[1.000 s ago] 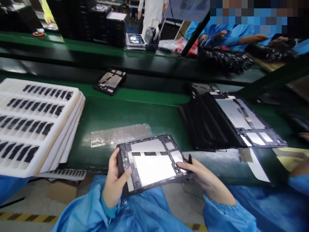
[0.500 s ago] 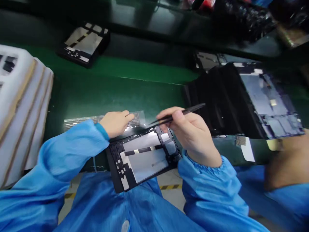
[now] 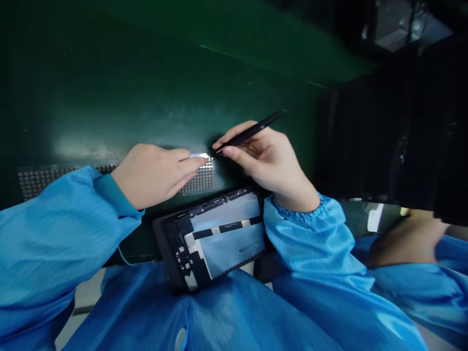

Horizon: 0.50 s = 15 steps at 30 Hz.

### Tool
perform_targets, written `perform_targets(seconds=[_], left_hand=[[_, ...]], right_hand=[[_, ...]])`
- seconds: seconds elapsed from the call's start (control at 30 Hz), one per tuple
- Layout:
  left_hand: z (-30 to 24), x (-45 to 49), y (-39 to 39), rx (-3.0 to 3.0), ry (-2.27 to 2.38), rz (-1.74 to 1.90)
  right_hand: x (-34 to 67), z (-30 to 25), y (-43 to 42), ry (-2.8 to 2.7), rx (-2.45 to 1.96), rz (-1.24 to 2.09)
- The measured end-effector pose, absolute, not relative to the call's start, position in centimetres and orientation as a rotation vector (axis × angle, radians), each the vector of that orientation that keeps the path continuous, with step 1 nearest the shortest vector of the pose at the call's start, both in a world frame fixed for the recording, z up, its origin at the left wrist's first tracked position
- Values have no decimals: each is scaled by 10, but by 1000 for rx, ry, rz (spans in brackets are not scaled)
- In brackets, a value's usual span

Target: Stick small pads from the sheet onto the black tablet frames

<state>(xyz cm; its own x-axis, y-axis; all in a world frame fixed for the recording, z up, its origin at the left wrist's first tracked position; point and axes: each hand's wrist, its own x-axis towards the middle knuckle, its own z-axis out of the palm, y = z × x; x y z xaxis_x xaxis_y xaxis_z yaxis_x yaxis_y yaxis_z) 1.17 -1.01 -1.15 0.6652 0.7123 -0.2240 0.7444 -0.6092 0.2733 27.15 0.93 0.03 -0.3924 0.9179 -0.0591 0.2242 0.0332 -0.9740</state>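
In the head view my left hand (image 3: 155, 173) lies on a clear sheet of small metallic squares (image 3: 199, 181), its fingers stretched to the sheet's right end. My right hand (image 3: 268, 163) grips black tweezers (image 3: 252, 132) between thumb and fingers. Their tips point down-left by the sheet's right end, close to my left fingertips; whether they hold a piece is too small to tell. Below both hands, a black tablet-like device part (image 3: 228, 243) with silvery panels and a dark strip across it lies tilted at the table's front edge. My right forearm covers its right end.
A dark stack (image 3: 376, 141) stands to the right on the green table (image 3: 120, 97). Another person's hand (image 3: 405, 239) and blue sleeve are at the lower right, near a white strip (image 3: 375, 218). A shiny, blurred object (image 3: 413, 24) is at the upper right.
The view has dipped closer to the table. The tweezers have come from above the device part to the right end of the sheet, beside my left fingertips.
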Motion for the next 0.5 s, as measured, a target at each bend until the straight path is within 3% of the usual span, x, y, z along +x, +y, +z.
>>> perform_targets(seconds=[0.4, 0.5], left_hand=[[7, 18, -13, 2650, 1230, -313], [9, 19, -15, 2632, 1256, -306]], right_hand=[[280, -4, 23, -1875, -1153, 1308], [281, 11, 4, -1706, -1172, 1355]])
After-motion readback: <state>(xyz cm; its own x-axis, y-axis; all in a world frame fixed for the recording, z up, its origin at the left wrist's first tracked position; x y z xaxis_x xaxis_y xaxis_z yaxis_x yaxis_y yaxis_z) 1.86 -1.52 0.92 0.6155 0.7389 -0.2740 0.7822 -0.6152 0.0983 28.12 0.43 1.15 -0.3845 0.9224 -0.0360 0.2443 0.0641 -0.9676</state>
